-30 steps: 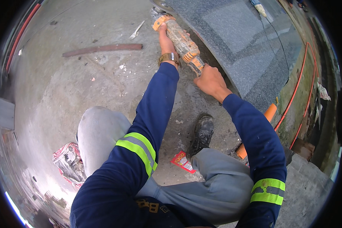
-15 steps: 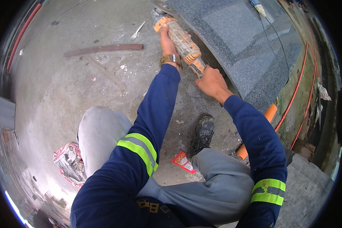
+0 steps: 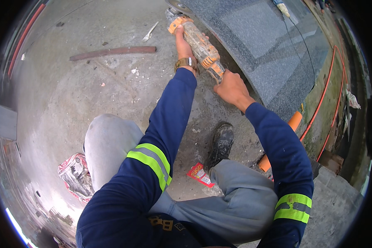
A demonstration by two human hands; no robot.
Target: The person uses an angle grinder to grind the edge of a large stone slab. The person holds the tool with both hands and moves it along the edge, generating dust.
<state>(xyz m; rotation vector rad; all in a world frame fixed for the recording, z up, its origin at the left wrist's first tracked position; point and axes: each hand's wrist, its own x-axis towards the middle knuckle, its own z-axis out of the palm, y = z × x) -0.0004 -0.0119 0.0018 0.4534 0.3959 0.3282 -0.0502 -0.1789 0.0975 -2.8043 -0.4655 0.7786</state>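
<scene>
Orange-and-grey, dust-caked angle grinder (image 3: 199, 46) lies in the fingers of both bare hands, slanting from the upper left down to the lower right. The left hand (image 3: 183, 46) is clamped around its front body, thumb along the near side and fingertips showing past the far side. The right hand (image 3: 232, 87) has its fingers closed on the narrow rear end.

Just beyond the left fingers is the round grey disc (image 3: 179, 5), close to the edge of a dark grey speckled stone slab (image 3: 256, 53); whether they touch cannot be told. The slab spreads to the right of the fingers, with a blue-and-cream tool (image 3: 281, 8) and its thin black cord (image 3: 305, 41) at its far part.

Left of the left fingers, a white plastic fork (image 3: 150, 32) lies on the grey concrete floor (image 3: 124, 89), and farther left a long, flat, brown strip (image 3: 111, 53). Nearer the body than the right fingers are a dirty black boot (image 3: 221, 142) and a small red packet (image 3: 199, 175).
</scene>
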